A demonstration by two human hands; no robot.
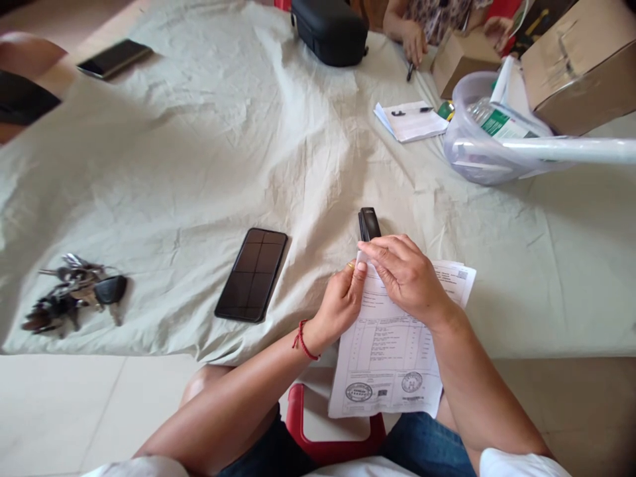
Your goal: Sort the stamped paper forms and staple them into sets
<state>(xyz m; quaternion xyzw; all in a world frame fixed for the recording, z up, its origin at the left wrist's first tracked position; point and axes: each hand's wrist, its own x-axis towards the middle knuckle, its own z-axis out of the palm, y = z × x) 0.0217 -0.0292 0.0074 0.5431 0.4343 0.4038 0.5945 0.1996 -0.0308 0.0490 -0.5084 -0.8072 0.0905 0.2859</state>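
Note:
A small sheaf of printed papers [382, 358] with round stamps near its lower edge is between my hands, hanging partly over the table's front edge. My left hand [342, 298] pinches its upper left corner, thumb on top. Across the top of the sheets lies my right hand [410, 278], its fingers bent together over that same corner; its thumb is hard to make out. Just beyond my right fingertips a black stapler [368, 224] rests on the cloth, its near end hidden by the hand.
Left of my hands lie a black phone [252, 275] and a bunch of keys [74, 291]. Farther back are a black case [328, 30], a notepad [415, 122], a plastic basket [477, 165] and cardboard boxes [579, 63]. A person's hand [415, 43] is at the far side.

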